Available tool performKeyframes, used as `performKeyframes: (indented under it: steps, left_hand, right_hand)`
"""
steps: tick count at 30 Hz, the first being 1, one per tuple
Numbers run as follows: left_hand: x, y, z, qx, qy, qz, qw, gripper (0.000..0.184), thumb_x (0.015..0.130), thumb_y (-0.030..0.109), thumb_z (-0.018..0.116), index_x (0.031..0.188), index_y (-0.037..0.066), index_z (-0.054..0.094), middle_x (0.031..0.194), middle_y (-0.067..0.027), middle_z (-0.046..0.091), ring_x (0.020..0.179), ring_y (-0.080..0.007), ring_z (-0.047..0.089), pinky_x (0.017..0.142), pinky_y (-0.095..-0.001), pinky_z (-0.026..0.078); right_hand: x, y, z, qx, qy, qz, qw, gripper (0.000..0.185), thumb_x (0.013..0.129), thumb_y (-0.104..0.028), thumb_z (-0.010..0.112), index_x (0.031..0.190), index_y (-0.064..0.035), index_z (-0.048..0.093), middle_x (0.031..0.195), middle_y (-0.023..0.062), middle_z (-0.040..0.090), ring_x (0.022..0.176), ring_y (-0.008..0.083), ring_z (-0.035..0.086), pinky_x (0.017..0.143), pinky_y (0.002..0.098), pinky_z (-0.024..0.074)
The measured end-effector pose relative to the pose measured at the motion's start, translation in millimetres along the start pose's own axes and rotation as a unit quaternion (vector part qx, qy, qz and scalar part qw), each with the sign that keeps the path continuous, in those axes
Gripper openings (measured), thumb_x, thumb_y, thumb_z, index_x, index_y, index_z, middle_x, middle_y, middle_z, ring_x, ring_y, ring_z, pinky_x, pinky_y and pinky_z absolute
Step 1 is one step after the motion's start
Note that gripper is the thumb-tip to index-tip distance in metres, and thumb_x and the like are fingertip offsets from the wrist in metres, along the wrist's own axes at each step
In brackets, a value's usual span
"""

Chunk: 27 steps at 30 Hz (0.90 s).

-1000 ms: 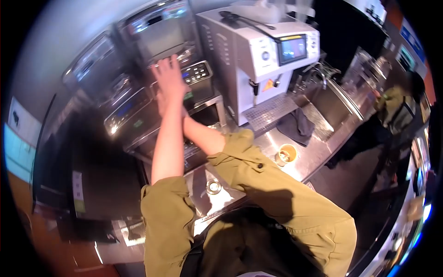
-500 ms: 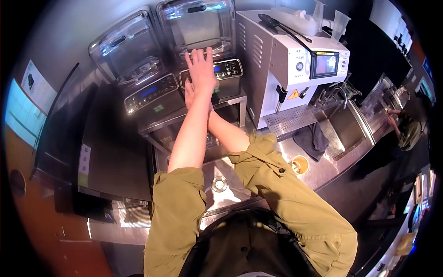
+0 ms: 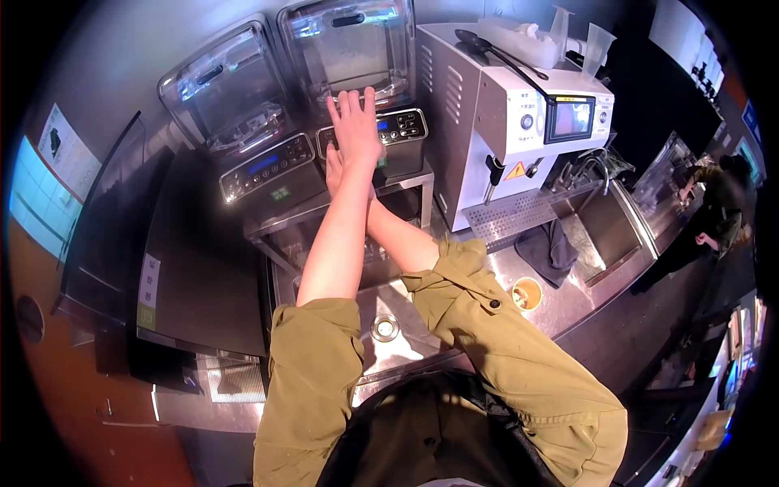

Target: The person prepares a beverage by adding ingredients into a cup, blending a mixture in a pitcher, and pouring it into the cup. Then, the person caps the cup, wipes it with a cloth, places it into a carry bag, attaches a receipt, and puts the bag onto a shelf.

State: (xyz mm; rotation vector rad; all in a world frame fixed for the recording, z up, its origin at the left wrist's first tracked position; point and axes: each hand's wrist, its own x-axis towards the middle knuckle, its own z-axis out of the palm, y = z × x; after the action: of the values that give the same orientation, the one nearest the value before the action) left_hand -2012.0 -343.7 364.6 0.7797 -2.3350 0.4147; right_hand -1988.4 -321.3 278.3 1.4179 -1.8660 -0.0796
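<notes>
My left hand point(image 3: 357, 134) lies over the front of the right-hand blender point(image 3: 403, 126), fingers stretched upward across its control panel to the lower edge of its clear cover point(image 3: 349, 49). Pale contents show behind that cover. My right arm crosses beneath my left forearm. My right hand point(image 3: 333, 169) is mostly hidden behind the left wrist; the fingers that show look extended, against the left part of the same blender's front. A second blender point(image 3: 268, 166) with a lit blue display and a clear cover stands to the left.
Both blenders stand on a metal stand point(image 3: 428, 199). Rightward are a white machine with a screen point(image 3: 531, 105), a dark cloth point(image 3: 548, 252), a sink point(image 3: 604, 227) and a yellow cup point(image 3: 527, 294). A black spoon point(image 3: 503, 53) lies atop the machine. Another person point(image 3: 710, 215) stands far right.
My hands stay in nearly the same place on the blender. The view shifts very slightly. At far right, the other person has changed posture and their arms have moved.
</notes>
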Motion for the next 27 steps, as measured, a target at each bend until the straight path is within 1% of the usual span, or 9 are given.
performKeyframes:
  steps: [2, 5, 8, 11, 14, 17, 20, 24, 27]
  left_hand:
    - [0, 0, 0, -0.002, 0.003, 0.001, 1.0, 0.114, 0.034, 0.028, 0.091, 0.132, 0.011, 0.033, 0.123, -0.0117, 0.043, 0.126, -0.0298, 0.034, 0.112, -0.0491, 0.014]
    - [0, -1, 1, -0.004, 0.003, 0.002, 1.0, 0.114, 0.034, 0.027, 0.091, 0.132, 0.01, 0.034, 0.123, -0.0121, 0.042, 0.126, -0.0301, 0.034, 0.112, -0.049, 0.014]
    - [0, -1, 0, -0.007, 0.0, 0.002, 1.0, 0.114, 0.034, 0.027, 0.091, 0.132, 0.01, 0.034, 0.124, -0.0126, 0.042, 0.127, -0.0304, 0.033, 0.112, -0.0489, 0.015]
    - [0, -1, 0, -0.008, 0.002, 0.002, 1.0, 0.114, 0.034, 0.026, 0.091, 0.132, 0.01, 0.034, 0.124, -0.0129, 0.042, 0.127, -0.0306, 0.033, 0.112, -0.049, 0.015]
    - [-1, -1, -5, -0.012, -0.006, 0.004, 1.0, 0.103, 0.042, 0.021, 0.085, 0.132, 0.01, 0.034, 0.121, -0.0117, 0.042, 0.126, -0.0299, 0.033, 0.113, -0.0472, 0.013]
    - [-1, -1, -2, -0.01, -0.004, 0.003, 1.0, 0.104, 0.042, 0.021, 0.085, 0.132, 0.01, 0.034, 0.121, -0.0117, 0.042, 0.126, -0.0299, 0.033, 0.113, -0.0473, 0.013]
    - [0, -1, 0, -0.018, 0.001, 0.002, 1.0, 0.114, 0.035, 0.025, 0.091, 0.132, 0.01, 0.034, 0.125, -0.013, 0.042, 0.126, -0.031, 0.034, 0.112, -0.0494, 0.015]
    - [0, -1, 0, -0.007, -0.006, -0.001, 1.0, 0.114, 0.035, 0.025, 0.091, 0.132, 0.01, 0.033, 0.125, -0.0129, 0.041, 0.127, -0.0307, 0.033, 0.112, -0.0495, 0.014]
    - [-1, -1, -1, -0.019, 0.008, 0.004, 1.0, 0.099, 0.044, 0.015, 0.082, 0.131, 0.01, 0.034, 0.12, -0.0122, 0.042, 0.124, -0.0301, 0.034, 0.113, -0.0471, 0.013]
  right_hand:
    - [-1, -2, 3, 0.015, 0.016, 0.007, 1.0, 0.055, 0.085, -0.023, 0.045, 0.129, 0.0106, 0.043, 0.138, 0.0227, 0.039, 0.122, 0.0307, 0.04, 0.108, 0.0427, 0.0252]
    - [2, -3, 3, -0.017, 0.0, 0.008, 1.0, 0.055, 0.085, -0.023, 0.044, 0.129, 0.0105, 0.044, 0.138, 0.0235, 0.039, 0.123, 0.0316, 0.04, 0.108, 0.0429, 0.025]
    - [2, -4, 4, 0.009, -0.006, 0.007, 1.0, 0.052, 0.085, -0.016, 0.045, 0.129, 0.0104, 0.043, 0.138, 0.0241, 0.039, 0.128, 0.0338, 0.038, 0.111, 0.0434, 0.024]
    - [1, -3, 0, 0.005, -0.001, 0.007, 1.0, 0.052, 0.085, -0.017, 0.045, 0.129, 0.0104, 0.043, 0.136, 0.0234, 0.041, 0.127, 0.0332, 0.039, 0.11, 0.043, 0.0255]
    - [0, -2, -1, -0.036, -0.002, -0.005, 0.999, 0.057, 0.085, -0.025, 0.045, 0.129, 0.0116, 0.042, 0.137, 0.0245, 0.039, 0.122, 0.0328, 0.04, 0.108, 0.0442, 0.0256]
    - [0, -1, -1, -0.03, 0.005, 0.002, 1.0, 0.058, 0.085, -0.025, 0.045, 0.13, 0.012, 0.041, 0.136, 0.0239, 0.04, 0.12, 0.0323, 0.041, 0.107, 0.0439, 0.0261]
    - [0, -3, 5, -0.036, 0.019, 0.007, 0.999, 0.058, 0.085, -0.026, 0.046, 0.129, 0.0117, 0.041, 0.134, 0.0233, 0.042, 0.119, 0.0317, 0.042, 0.107, 0.0428, 0.0265]
    - [-1, 2, -4, -0.009, -0.004, -0.011, 1.0, 0.056, 0.085, -0.026, 0.045, 0.127, 0.011, 0.043, 0.133, 0.0233, 0.042, 0.119, 0.0314, 0.041, 0.107, 0.0419, 0.0264]
    - [-1, 5, -10, -0.01, -0.024, -0.023, 0.999, 0.056, 0.085, -0.025, 0.043, 0.127, 0.0109, 0.042, 0.133, 0.0238, 0.042, 0.12, 0.0321, 0.041, 0.107, 0.042, 0.0262]
